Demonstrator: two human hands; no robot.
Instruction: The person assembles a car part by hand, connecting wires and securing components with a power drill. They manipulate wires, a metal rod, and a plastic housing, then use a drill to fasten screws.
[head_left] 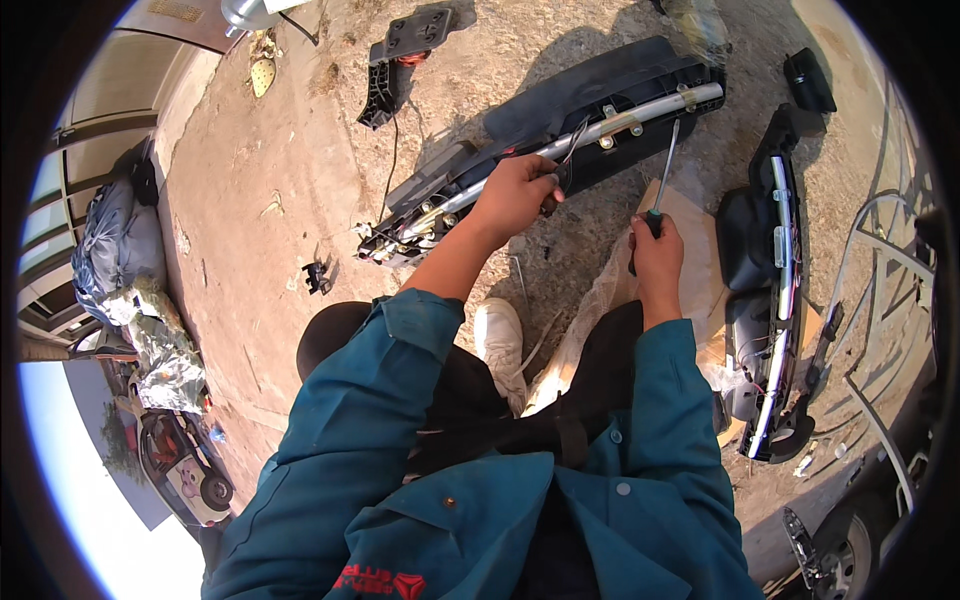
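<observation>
Left hand [515, 197] curls round a partly hidden dark object [549, 204]; right hand [657, 258] grips a green-handled steel screwdriver [667, 166] — tip near a long, silver-tubed black plastic panel [590, 88] on gritty concrete [270, 290], beyond the corner of brown cardboard [702, 228].

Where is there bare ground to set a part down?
Widest on the left: mostly bare ground between the bags and the small black part. A smaller gap lies between the left hand and right hand, short of the long black panel. Crowded: the right side, with plastic wrap, cardboard and another long part.
</observation>
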